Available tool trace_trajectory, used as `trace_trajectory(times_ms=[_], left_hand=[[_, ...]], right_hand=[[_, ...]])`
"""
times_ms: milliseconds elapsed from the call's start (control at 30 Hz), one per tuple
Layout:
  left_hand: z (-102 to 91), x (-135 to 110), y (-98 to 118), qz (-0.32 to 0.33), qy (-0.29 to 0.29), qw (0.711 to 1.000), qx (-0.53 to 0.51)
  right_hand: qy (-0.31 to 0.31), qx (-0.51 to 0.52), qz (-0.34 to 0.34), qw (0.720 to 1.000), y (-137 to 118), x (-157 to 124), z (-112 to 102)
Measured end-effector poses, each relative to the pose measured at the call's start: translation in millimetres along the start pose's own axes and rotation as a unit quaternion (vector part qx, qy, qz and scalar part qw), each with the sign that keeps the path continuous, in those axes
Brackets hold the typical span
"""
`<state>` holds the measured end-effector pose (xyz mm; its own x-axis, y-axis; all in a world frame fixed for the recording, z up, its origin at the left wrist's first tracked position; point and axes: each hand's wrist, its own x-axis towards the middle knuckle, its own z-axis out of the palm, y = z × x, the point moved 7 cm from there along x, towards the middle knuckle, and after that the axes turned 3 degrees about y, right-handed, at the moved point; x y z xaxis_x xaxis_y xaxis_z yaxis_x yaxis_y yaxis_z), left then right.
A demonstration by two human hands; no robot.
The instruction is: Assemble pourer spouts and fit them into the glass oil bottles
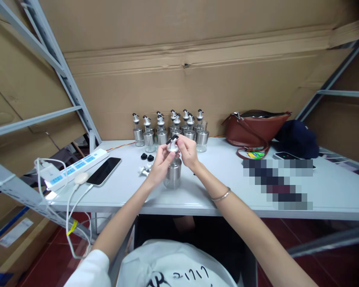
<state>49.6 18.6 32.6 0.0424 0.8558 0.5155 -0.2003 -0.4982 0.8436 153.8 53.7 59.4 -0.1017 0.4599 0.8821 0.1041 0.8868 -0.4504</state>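
Observation:
A small glass bottle with a steel sleeve [172,175] stands on the white table [215,191] in front of me. Both hands meet at its top. My left hand [160,162] pinches the silver pourer cap [172,146] from the left. My right hand [188,150] grips the same cap from the right, fingers closed round its black lever. Behind stand several finished bottles [173,127] with pourer caps. Two black stoppers [147,157] and a loose silver pourer [144,170] lie just left of my hands.
A phone [104,170] and a white power strip [74,167] with cables lie at the left. A brown bag [254,128], a dark cap [297,137] and a blurred patch sit at the right. Cardboard lines the wall; metal shelf frames flank both sides.

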Motion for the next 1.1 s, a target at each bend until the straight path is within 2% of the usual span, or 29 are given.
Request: trace_trajectory(times_ms=[300, 467, 667, 900, 1100], left_hand=[[11.5, -2, -2, -0.037, -0.045, 0.998, -0.033], [14.8, -6, -1, -0.018, -0.02, 0.999, -0.028], [13.9, -13, -2, 0.009, 0.013, 1.0, -0.002], [13.7, -16, 2, 0.038, 0.031, 0.999, 0.013], [14.6, -17, 2, 0.043, 0.048, 0.998, 0.016]], right_hand=[[-0.024, 0.047, 0.016, 0.998, -15, -8, -6], [-0.059, 0.071, 0.061, 0.994, -34, -15, -1], [-0.067, 0.079, 0.084, 0.991, -45, -19, 1], [-0.034, 0.063, 0.076, 0.994, -48, -23, 0], [0.015, 0.077, 0.106, 0.991, -46, -29, -1]])
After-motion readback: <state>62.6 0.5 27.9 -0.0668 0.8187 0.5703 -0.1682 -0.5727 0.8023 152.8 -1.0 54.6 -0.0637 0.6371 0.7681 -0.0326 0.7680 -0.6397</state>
